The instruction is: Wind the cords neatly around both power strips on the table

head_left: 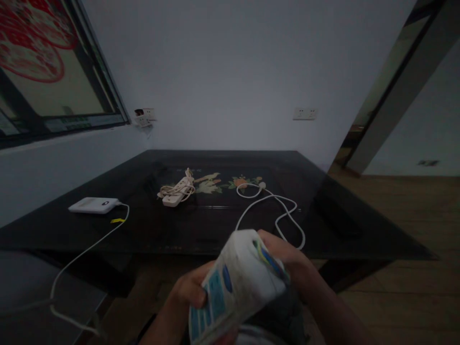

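Observation:
Both my hands hold a white power strip [235, 282] with blue switches, close to the camera at the bottom middle. My left hand [189, 290] grips its left side with the thumb on the face. My right hand [287, 261] wraps its far end. A white cable [283, 211] runs from the strip onto the dark table [201, 230] and loops there.
On the table lie a second, cream power strip [176, 193] bundled with its cord and a white power bank [94, 205] with a cable trailing off the left edge. Wall sockets [304, 113] sit on the far wall. Wooden floor [413, 287] lies to the right.

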The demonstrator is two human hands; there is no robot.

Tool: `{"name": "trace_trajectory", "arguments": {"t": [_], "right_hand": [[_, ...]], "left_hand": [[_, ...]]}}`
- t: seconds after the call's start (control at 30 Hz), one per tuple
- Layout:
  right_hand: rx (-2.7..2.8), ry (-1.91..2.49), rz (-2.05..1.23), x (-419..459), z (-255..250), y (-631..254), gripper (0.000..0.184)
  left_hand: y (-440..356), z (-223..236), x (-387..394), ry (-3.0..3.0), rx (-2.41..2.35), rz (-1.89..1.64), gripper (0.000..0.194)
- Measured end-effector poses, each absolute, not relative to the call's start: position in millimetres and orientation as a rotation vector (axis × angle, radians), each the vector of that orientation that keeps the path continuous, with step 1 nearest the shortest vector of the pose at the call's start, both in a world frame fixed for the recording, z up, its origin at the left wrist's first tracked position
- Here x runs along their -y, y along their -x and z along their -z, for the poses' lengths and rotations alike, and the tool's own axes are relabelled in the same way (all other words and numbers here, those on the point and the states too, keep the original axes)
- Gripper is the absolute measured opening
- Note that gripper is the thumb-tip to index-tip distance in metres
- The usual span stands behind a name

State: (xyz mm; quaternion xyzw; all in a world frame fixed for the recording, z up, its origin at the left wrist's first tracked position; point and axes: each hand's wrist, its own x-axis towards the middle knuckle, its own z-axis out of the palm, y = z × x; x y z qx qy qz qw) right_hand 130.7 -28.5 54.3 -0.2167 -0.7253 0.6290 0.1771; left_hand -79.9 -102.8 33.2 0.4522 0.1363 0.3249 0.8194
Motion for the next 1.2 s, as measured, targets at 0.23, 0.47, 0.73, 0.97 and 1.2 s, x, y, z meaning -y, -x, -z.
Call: {"name": "trace_trajectory", "arguments": {"t": [0.23, 0.47, 0.73, 0.97, 1.2], "right_hand": [[2.479, 0.71, -1.422, -37.5, -124.4, -123.7, 0.034], [2.341, 0.793, -0.886, -23.0, -161.1, -117.3, 0.024], [2.084, 0.788, -1.009, 16.2, -124.2, -107.8, 0.029], [1.924, 0.819, -1.106, 26.4, -101.1, -111.7, 0.033], [1.827, 0.799, -1.091, 29.1, -98.3, -121.3, 0.033]], "left_hand": [[101.7, -95.2, 74.2, -1.676, -0.543, -0.253, 0.044], [103.6, -81.2, 57.4, -1.804, -1.104, -0.708, 0.031], [90.2, -58.4, 60.6, -1.184, -0.979, -1.063, 0.047], [82.2, -44.3, 72.3, -1.055, -0.719, -1.16, 0.043], [80.6, -38.7, 90.1, -0.927, -0.551, -1.108, 0.058]]}}
